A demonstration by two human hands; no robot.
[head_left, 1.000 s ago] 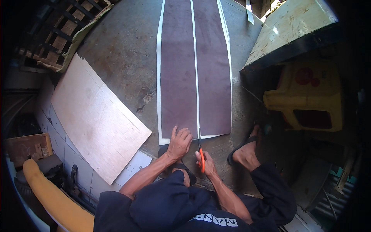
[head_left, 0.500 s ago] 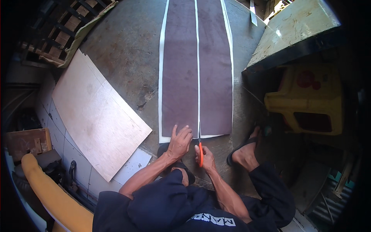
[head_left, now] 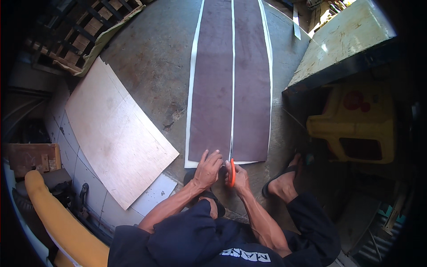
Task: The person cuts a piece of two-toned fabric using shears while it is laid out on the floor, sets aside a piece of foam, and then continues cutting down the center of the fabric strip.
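Note:
My right hand point(head_left: 240, 178) grips orange-handled scissors point(head_left: 232, 172). Their blades point away from me, over the near end of the white line between two dark purple-brown panels. These long panels point(head_left: 212, 98) lie on a white backing point(head_left: 191, 89) that shows along their sides and near edge. My left hand point(head_left: 208, 170) rests on the near edge of the left panel, just left of the scissors, fingers extended over the material. Whether its thumb goes beneath the edge is hard to see.
A thin plywood sheet point(head_left: 120, 133) lies on the left. A yellow plastic piece point(head_left: 351, 120) sits in shadow at the right, below a worn pale panel point(head_left: 342, 40). A yellow-orange padded piece point(head_left: 58, 213) is at lower left. My sandalled feet flank the sheet's near end.
The scissors and my right hand have moved forward, with the handles now up at the material's near edge. My left hand stays on the edge. The whole view has shifted slightly.

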